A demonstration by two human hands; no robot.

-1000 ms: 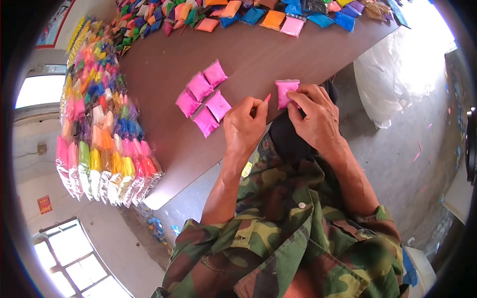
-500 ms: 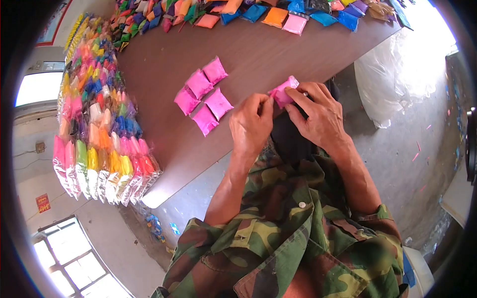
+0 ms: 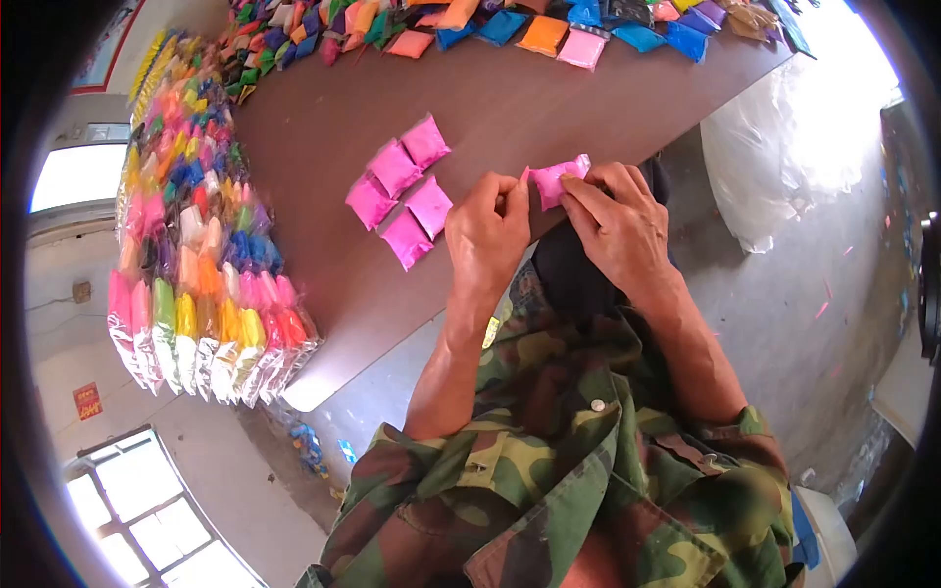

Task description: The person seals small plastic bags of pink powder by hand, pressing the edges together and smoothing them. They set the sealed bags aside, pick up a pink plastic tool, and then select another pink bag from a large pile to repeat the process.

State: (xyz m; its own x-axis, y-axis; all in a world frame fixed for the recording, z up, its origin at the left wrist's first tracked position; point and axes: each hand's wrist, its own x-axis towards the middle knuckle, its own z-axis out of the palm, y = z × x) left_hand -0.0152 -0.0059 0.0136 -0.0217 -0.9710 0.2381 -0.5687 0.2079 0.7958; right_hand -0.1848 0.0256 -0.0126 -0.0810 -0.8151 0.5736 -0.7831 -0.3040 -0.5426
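Note:
A small pink packet [image 3: 555,180] is held at the near edge of the brown table [image 3: 510,108]. My left hand [image 3: 487,235] pinches its left end and my right hand [image 3: 615,223] grips its right side. Just left of my hands, several matching pink packets [image 3: 400,189] lie in a tight cluster on the table. My arms wear camouflage sleeves rolled to the elbow.
A long stack of bagged multicoloured packets [image 3: 191,235] runs along the table's left side. Loose coloured packets [image 3: 549,29] line the far edge. A large white plastic bag [image 3: 774,147] stands on the floor at right. Concrete floor lies below the table edge.
My left hand, earlier apart holding a small pink sliver, has closed in on the packet. The packet has turned from upright to lying sideways between both hands.

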